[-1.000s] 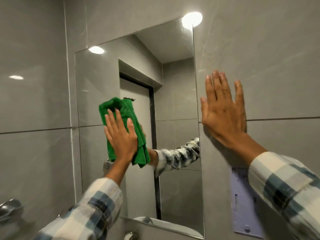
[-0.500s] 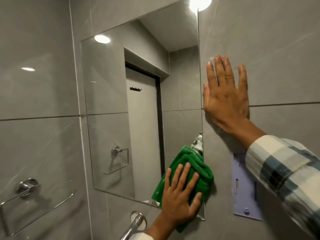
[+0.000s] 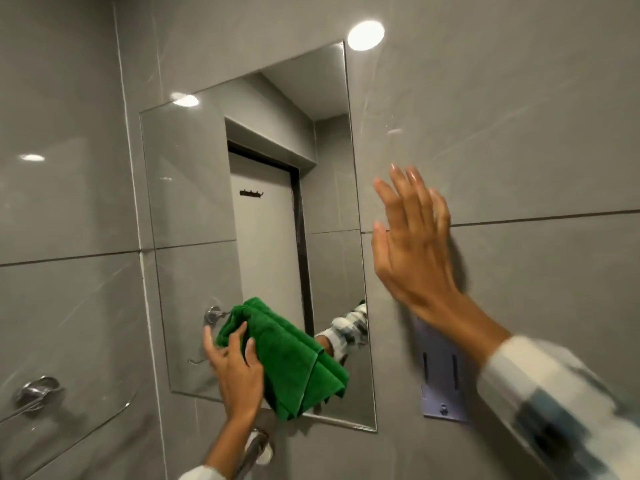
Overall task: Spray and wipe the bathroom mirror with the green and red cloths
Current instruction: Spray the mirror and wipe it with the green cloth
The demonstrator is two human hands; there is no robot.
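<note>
A frameless rectangular mirror (image 3: 194,216) hangs on the grey tiled wall. My left hand (image 3: 235,368) grips a folded green cloth (image 3: 294,358) against the mirror's lower part, near the bottom edge. My right hand (image 3: 412,247) is blurred, its fingers spread, just off the wall tiles to the right of the mirror; it holds nothing. The mirror reflects a door, a towel ring and my checked sleeve. No red cloth or spray bottle is in view.
A chrome towel rail (image 3: 38,396) runs along the wall at lower left. A chrome fitting (image 3: 258,448) sticks out below the mirror. A pale lilac plastic wall bracket (image 3: 440,386) is fixed right of the mirror, under my right wrist.
My left hand swept the green cloth from mid-left of the mirror down to its lower right corner, then back left. My right hand has lifted off the wall tiles.
</note>
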